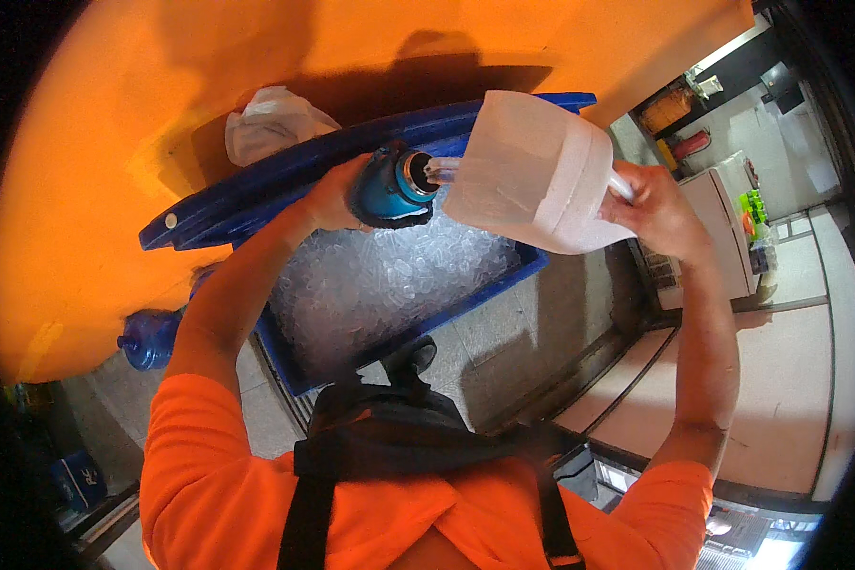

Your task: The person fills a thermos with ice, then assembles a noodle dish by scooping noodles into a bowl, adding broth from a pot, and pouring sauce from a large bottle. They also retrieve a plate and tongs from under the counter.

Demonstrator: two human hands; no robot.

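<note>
In my left hand [342,192] is a blue insulated bottle [386,187] with a dark sleeve around it. Its uncapped mouth is tilted to the right. My right hand [652,210] grips the handle of a whitish translucent plastic scoop [527,171], whose wide end points towards the bottle. Pieces of tube ice [442,171] bridge the scoop's end and the bottle's mouth. Below both hands is a blue ice chest [399,340] holding a heap of tube ice [385,285]. The inside of the scoop is hidden.
The chest's blue lid [271,184] stands raised against an orange wall [100,178]. A white plastic bag [278,125] lies behind it. On the tiled floor [502,320], a blue water jug [149,339] is at the left. Pale cabinets [762,385] line the right side.
</note>
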